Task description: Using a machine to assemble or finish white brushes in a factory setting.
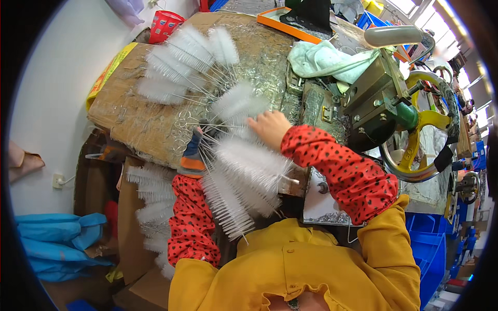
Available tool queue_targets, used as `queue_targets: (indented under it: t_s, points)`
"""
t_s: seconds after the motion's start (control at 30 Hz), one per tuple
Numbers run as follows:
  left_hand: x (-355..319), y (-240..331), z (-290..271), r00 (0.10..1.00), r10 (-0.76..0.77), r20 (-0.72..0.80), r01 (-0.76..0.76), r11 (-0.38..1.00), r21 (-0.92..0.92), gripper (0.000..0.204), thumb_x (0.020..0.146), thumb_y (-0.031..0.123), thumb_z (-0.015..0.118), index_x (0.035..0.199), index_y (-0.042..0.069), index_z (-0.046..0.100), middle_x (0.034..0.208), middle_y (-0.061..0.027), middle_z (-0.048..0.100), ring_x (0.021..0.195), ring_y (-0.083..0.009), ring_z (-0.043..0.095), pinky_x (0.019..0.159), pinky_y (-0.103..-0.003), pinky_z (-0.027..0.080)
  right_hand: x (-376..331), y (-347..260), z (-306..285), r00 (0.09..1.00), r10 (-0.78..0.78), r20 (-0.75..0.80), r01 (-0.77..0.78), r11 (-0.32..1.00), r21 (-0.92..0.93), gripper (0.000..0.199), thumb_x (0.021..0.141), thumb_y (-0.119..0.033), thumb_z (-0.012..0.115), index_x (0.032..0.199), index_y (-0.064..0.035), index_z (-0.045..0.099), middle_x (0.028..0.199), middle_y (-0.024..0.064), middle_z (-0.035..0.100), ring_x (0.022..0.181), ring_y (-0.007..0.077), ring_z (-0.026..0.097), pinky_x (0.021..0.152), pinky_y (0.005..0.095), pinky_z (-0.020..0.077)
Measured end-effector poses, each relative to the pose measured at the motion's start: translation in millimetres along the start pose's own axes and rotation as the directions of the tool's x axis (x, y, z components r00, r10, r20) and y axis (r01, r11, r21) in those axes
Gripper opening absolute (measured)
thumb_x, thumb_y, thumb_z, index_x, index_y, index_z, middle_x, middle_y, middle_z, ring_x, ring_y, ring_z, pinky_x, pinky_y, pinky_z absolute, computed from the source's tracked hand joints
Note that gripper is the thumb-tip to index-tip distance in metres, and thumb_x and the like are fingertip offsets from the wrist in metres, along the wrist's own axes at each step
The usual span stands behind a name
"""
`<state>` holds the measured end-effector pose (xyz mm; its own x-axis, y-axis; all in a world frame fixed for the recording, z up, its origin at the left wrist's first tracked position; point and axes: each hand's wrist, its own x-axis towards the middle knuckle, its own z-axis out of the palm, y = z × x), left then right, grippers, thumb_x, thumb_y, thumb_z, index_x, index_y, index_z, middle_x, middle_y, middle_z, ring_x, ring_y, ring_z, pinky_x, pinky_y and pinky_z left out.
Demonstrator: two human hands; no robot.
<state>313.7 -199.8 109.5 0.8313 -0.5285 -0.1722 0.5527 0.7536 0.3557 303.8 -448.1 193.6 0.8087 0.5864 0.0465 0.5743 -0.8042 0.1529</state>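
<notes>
My left hand, in a striped glove, grips a bundle of white bottle brushes by their wire handles, the bristle ends fanning down toward my body. My right hand, bare, reaches into the brushes on the table, fingers touching the bristles of one white brush. More white brushes lie fanned out on the cardboard-covered table beyond my hands. Both forearms wear red sleeves with black dots.
A metal press with a yellow handwheel stands at the right. A pale green cloth lies behind it, an orange tray farther back. More brushes fill a box at lower left. Blue bins sit at right.
</notes>
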Motion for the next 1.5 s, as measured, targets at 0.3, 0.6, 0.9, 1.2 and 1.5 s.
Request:
queue_targets:
  t_s: [0.3,0.6,0.9,1.2,1.5]
  points:
    - [-27,12,6,0.989,0.093,0.112,-0.096,0.995,0.024,0.033,0.085,0.031,0.052,0.108,0.007,0.055,0.108,-0.0141,0.057,0.094,-0.0272,0.057,0.083,-0.04,0.046,-54,28,-46,0.919,0.306,-0.249,-0.043,0.706,0.707,0.06,0.078,-0.014,0.059,0.13,-0.0044,0.031,0.11,0.0118,0.05,0.105,0.0251,0.048,0.085,0.0343,0.0401]
    - [-17,2,40,0.961,-0.007,0.278,-0.046,0.982,0.181,0.033,0.084,0.028,0.055,0.106,0.005,0.045,0.109,-0.0171,0.052,0.098,-0.0321,0.055,0.086,-0.045,0.046,-127,34,-55,0.924,0.2,0.325,-0.163,-0.563,0.81,0.048,0.087,-0.019,0.05,0.129,-0.0057,0.031,0.077,0.0058,0.053,0.064,0.01,0.054,0.056,0.0188,0.0424]
    - [41,-13,68,0.955,-0.158,0.251,0.09,0.961,0.263,0.026,0.086,0.027,0.053,0.103,0.008,0.049,0.107,-0.0123,0.055,0.1,-0.026,0.054,0.087,-0.039,0.045,-163,-7,-138,0.879,0.382,-0.284,-0.107,0.74,0.664,0.051,0.076,-0.013,0.061,0.121,0.0038,0.042,0.113,0.0169,0.051,0.097,0.0265,0.053,0.079,0.0318,0.0433]
    - [44,-18,67,0.95,-0.308,-0.058,0.314,0.928,0.2,0.034,0.087,0.034,0.05,0.112,0.01,0.05,0.107,-0.0083,0.059,0.092,-0.0237,0.058,0.08,-0.037,0.049,-68,-36,-34,0.989,0.116,-0.086,-0.078,0.929,0.362,0.094,0.073,-0.067,0.042,0.13,0.007,0.028,0.138,0.0265,0.015,0.13,0.0401,0.007,0.099,0.0615,0.0024]
    - [41,-11,85,0.957,-0.278,-0.084,0.29,0.899,0.327,0.027,0.086,0.032,0.052,0.097,0.008,0.058,0.093,-0.0132,0.063,0.081,-0.024,0.061,0.068,-0.037,0.052,-102,-14,-95,0.916,0.24,-0.32,0.024,0.765,0.643,0.066,0.072,-0.032,0.065,0.123,-0.0004,0.039,0.13,0.0207,0.033,0.122,0.0391,0.029,0.1,0.05,0.0228]
